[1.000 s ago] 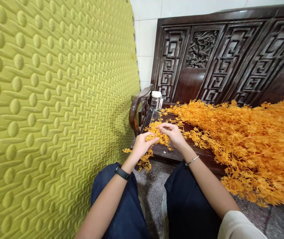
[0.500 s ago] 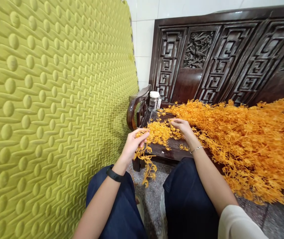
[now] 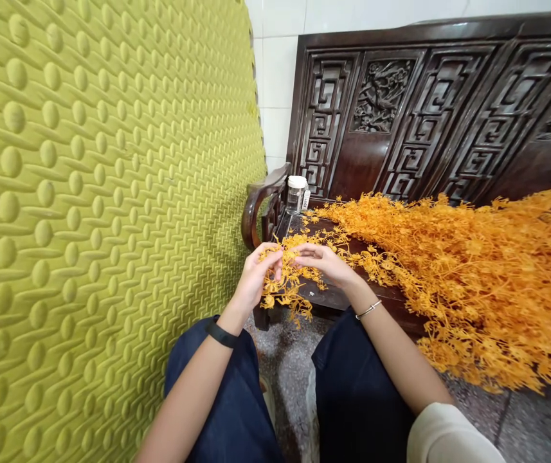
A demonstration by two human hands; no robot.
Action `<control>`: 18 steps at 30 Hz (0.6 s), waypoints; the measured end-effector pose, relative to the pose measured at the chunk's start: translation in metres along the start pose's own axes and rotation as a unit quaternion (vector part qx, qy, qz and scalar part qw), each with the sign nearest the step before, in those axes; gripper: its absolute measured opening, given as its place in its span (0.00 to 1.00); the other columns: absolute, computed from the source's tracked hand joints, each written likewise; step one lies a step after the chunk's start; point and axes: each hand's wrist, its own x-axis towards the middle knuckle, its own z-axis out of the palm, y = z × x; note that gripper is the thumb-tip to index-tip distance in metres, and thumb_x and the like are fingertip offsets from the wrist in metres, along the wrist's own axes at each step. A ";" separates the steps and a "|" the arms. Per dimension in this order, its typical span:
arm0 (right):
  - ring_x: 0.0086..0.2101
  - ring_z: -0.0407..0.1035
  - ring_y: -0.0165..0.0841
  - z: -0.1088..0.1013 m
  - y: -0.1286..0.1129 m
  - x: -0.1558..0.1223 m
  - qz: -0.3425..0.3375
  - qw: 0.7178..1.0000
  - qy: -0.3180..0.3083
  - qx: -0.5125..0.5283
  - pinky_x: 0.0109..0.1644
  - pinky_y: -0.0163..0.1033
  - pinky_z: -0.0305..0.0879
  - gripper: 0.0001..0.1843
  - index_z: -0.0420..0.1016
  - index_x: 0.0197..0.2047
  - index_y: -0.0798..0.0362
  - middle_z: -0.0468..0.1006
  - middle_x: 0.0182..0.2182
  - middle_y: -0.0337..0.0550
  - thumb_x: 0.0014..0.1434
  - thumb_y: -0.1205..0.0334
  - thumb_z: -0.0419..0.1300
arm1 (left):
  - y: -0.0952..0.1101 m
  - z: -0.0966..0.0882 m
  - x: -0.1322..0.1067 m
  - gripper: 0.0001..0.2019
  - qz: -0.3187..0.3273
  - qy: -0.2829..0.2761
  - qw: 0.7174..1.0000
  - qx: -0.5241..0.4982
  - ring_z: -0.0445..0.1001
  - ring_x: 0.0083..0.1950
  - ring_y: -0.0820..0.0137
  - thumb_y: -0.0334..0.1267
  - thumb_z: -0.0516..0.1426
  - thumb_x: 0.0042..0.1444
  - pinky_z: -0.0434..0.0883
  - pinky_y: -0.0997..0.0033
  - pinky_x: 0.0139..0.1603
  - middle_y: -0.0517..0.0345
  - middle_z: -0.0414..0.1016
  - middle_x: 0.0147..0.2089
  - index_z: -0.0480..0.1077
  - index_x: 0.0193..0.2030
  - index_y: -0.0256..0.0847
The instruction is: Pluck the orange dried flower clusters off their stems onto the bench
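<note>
My left hand (image 3: pixel 254 273) is closed in a pinch on an orange artificial flower sprig (image 3: pixel 285 299), whose thin branches hang below the fingers over the bench's front edge. Close by on the right, my right hand (image 3: pixel 326 263) has its thumb and fingers together on the upper part of that sprig; the exact contact point is partly hidden among the petals. Behind both hands, loose orange pieces lie on the dark wooden seat (image 3: pixel 326 297). A large heap of orange artificial flower stems (image 3: pixel 487 289) spreads over the bench to the right.
A clear jar with a white lid (image 3: pixel 296 193) stands at the seat's back left corner, by the curved armrest (image 3: pixel 252 215). The carved backrest (image 3: pixel 366 154) rises behind. On the left, a yellow-green textured mat (image 3: pixel 111 193) stands like a wall.
My right hand has moved left and nearer, from above the loose pieces to the sprig at my left hand. The sprig has risen slightly, and its hanging end has shifted.
</note>
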 end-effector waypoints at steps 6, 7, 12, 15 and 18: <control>0.30 0.70 0.29 0.011 0.004 0.002 -0.066 0.992 0.110 -0.018 0.41 0.39 0.68 0.16 0.71 0.26 0.52 0.75 0.26 0.37 0.40 0.51 0.69 | -0.010 0.004 0.004 0.18 0.030 0.088 0.992 0.084 0.56 0.17 0.83 0.41 0.65 0.41 0.55 0.79 0.20 0.70 0.57 0.16 0.58 0.21 0.38; 0.31 0.70 0.30 0.011 0.003 0.002 -0.079 0.989 0.123 -0.022 0.42 0.39 0.68 0.17 0.71 0.26 0.52 0.75 0.27 0.37 0.40 0.51 0.69 | -0.011 0.004 0.004 0.19 0.025 0.099 0.990 0.101 0.57 0.17 0.83 0.42 0.65 0.40 0.56 0.79 0.21 0.70 0.58 0.16 0.58 0.21 0.38; 0.31 0.71 0.32 0.006 0.005 0.003 -0.093 0.982 0.165 0.008 0.41 0.41 0.69 0.18 0.69 0.27 0.51 0.76 0.27 0.39 0.41 0.49 0.68 | -0.013 0.005 0.005 0.16 -0.013 0.091 0.988 0.127 0.64 0.19 0.78 0.45 0.61 0.46 0.58 0.78 0.23 0.65 0.66 0.17 0.59 0.24 0.39; 0.26 0.68 0.30 0.005 0.010 0.006 -0.086 0.970 0.224 0.029 0.37 0.40 0.68 0.17 0.67 0.25 0.51 0.73 0.23 0.38 0.40 0.50 0.68 | -0.015 0.010 0.005 0.15 0.033 0.078 0.988 0.129 0.63 0.20 0.79 0.43 0.60 0.48 0.60 0.78 0.25 0.66 0.66 0.17 0.57 0.23 0.39; 0.24 0.65 0.28 0.005 0.016 0.010 -0.090 0.951 0.294 0.040 0.33 0.38 0.65 0.16 0.66 0.24 0.52 0.70 0.21 0.36 0.41 0.52 0.67 | -0.021 0.017 0.006 0.15 0.064 0.074 0.985 0.141 0.59 0.19 0.81 0.41 0.60 0.48 0.59 0.78 0.25 0.68 0.64 0.18 0.56 0.23 0.39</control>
